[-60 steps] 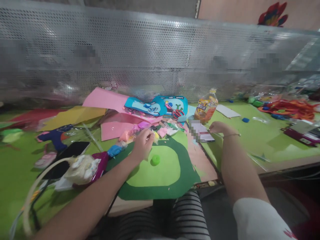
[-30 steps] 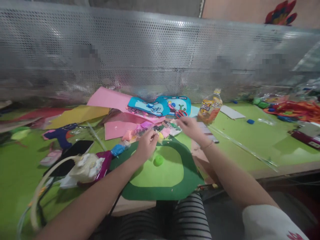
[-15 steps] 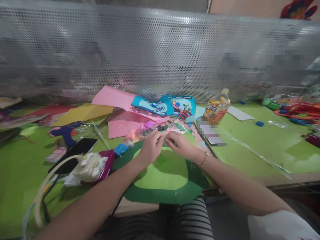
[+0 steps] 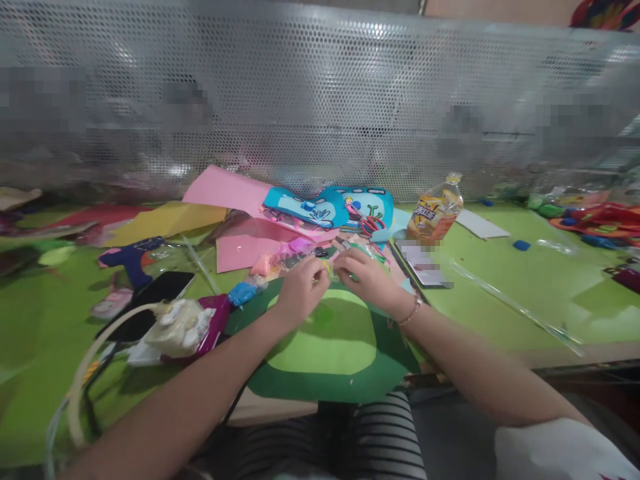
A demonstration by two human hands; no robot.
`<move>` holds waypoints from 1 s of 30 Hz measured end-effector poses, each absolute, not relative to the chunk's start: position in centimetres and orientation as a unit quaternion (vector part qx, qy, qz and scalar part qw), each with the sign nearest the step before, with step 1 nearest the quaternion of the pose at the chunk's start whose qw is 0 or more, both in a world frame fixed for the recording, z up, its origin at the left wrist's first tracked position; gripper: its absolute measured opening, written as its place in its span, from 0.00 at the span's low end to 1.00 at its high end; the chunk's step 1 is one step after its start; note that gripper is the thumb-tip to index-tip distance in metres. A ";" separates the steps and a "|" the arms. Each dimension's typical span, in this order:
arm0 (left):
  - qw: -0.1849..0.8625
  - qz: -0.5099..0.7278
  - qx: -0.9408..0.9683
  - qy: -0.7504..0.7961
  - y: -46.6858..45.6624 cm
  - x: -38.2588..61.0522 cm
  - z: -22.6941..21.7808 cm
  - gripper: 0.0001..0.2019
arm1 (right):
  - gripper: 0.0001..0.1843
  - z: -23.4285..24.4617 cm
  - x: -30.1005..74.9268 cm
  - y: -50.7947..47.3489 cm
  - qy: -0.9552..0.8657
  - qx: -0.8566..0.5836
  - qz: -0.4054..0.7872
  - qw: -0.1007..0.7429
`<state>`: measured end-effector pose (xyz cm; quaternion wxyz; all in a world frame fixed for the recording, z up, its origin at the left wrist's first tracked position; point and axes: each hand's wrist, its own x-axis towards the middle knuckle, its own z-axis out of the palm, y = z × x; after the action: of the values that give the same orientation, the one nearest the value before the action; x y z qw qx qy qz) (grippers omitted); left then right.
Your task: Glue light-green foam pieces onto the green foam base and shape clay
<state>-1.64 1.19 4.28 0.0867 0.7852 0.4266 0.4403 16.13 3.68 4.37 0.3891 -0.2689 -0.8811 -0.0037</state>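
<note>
My left hand [image 4: 299,290] and my right hand [image 4: 364,276] meet fingertip to fingertip over the far edge of a dark green foam sheet [image 4: 385,363] with a light green shape [image 4: 325,343] on it. Both pinch a small yellowish packet [image 4: 326,267] held between them; what it is stays unclear. Small bags of coloured clay [image 4: 280,259] lie just behind the hands, a blue one [image 4: 243,293] to the left.
Pink [image 4: 227,190] and yellow [image 4: 165,220] sheets, a blue pouch [image 4: 330,205], red scissors [image 4: 371,225] and a juice bottle [image 4: 434,215] lie behind. A phone [image 4: 150,297], a blue glue gun [image 4: 131,259] and a white hoop [image 4: 87,373] sit left. A perforated metal screen [image 4: 300,100] closes the back.
My right hand came in from the right side of the table to meet my left hand above the green sheet. The green clay ball is now hidden under the hands.
</note>
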 end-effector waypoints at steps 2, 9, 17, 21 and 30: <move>0.078 0.438 0.788 0.427 1.0 -1.6 4.3 0.11 | 0.13 4.2 16.1 3.5 -0.895 -0.244 -0.028 0.372; 0.040 0.425 0.819 0.384 0.3 -1.3 4.2 0.12 | 0.10 3.9 15.9 3.3 -0.925 -0.243 -0.067 0.284; 0.066 0.414 0.825 0.378 1.5 -1.5 3.1 0.11 | 0.10 3.4 15.5 4.2 -0.930 -0.242 -0.056 0.270; 0.017 0.440 0.791 0.425 1.6 -1.8 3.7 0.09 | 0.06 3.5 15.6 4.1 -0.902 -0.255 0.026 0.346; 0.147 0.437 0.727 0.509 2.8 -2.3 4.2 0.14 | 0.05 4.1 15.5 4.1 -0.744 -0.365 0.262 0.495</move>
<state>-2.33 2.78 4.16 0.1473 0.7271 0.5089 0.4367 15.55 4.13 4.13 0.4948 -0.3653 -0.7439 0.2617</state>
